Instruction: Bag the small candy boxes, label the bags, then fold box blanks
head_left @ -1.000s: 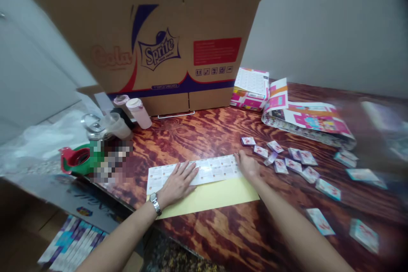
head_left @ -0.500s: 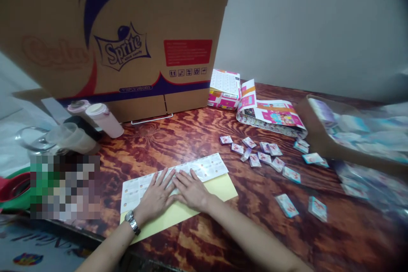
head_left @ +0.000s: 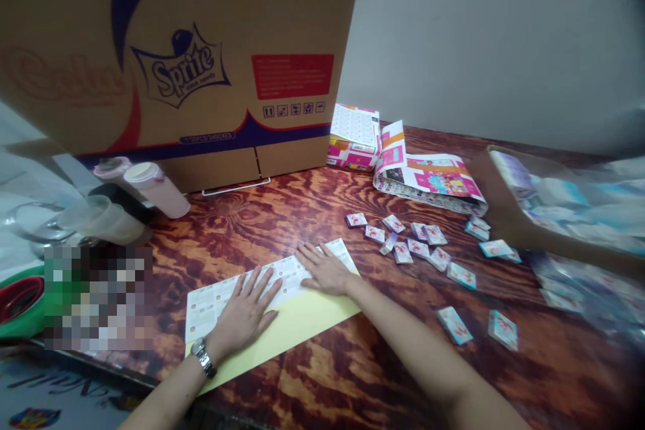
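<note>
A sheet of printed white labels (head_left: 287, 277) lies on a yellow backing sheet (head_left: 297, 322) on the wooden table. My left hand (head_left: 245, 312), a metal watch (head_left: 203, 356) on its wrist, rests flat on the left half of the labels with fingers spread. Flat on the right half lies my right hand (head_left: 325, 270), its fingers stretched out toward the upper left. Both palms press on the paper and grip nothing. The hands are apart, with labels and yellow paper showing between them.
Several small printed boxes (head_left: 418, 248) are scattered to the right, beside a carton of packets (head_left: 504, 208). Behind stand a large cardboard box (head_left: 226, 7) and folded pink printed sheets (head_left: 443, 181). Bottles (head_left: 160, 191), a clear cup (head_left: 91, 218) and a green-and-red ring-shaped item (head_left: 23, 302) are at left.
My hands were together at the middle of the label sheet. Now the right hand has slid to the right along it, and the left sits slightly further left.
</note>
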Tool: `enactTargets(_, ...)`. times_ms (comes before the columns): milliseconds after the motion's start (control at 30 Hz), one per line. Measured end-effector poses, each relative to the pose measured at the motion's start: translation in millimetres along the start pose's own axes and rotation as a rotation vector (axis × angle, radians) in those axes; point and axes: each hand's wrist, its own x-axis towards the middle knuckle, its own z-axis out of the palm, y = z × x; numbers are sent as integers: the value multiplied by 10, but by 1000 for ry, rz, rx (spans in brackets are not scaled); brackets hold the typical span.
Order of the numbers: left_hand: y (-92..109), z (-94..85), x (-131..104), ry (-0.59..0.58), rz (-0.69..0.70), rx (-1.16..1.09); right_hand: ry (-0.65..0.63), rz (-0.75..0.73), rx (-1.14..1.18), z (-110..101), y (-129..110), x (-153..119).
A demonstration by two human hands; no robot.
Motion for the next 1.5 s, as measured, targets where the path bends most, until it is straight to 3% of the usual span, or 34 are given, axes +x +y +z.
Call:
enactTargets(167,0,1,0,-9,-1,12,-9,162,-68,-161,469,-116)
enactTargets(267,3,-7,1,-15,-5,15,62,330,-116,-233,522,-187)
enactTargets(367,5,-8,3,-18,-6,18,167,306,-129,-163,218,-196)
enactTargets(467,4,7,7,-12,4,14,88,-27,-14,28,-270,-125)
enactTargets(533,5,17,15,-6,6,6,55,-51,57,142,-506,-59)
enactTargets(633,25,1,34,-12,-9,-11,30,-17,100,202,-597,-5)
enactTargets(867,-12,-151,-55,-112,-37,-98,16,-33,64,187,-427,-9)
enactTargets(1133,-398,-191,-676,-131,-221,-44,84,-57,15,313,-447,21)
enactTargets(1267,-509,-195,-881,-109,-280,12,93,-36,2,321,-416,6)
enactTargets(1500,-524,-183,-928,-98,-291,60,109,182,-86,211,117,-322)
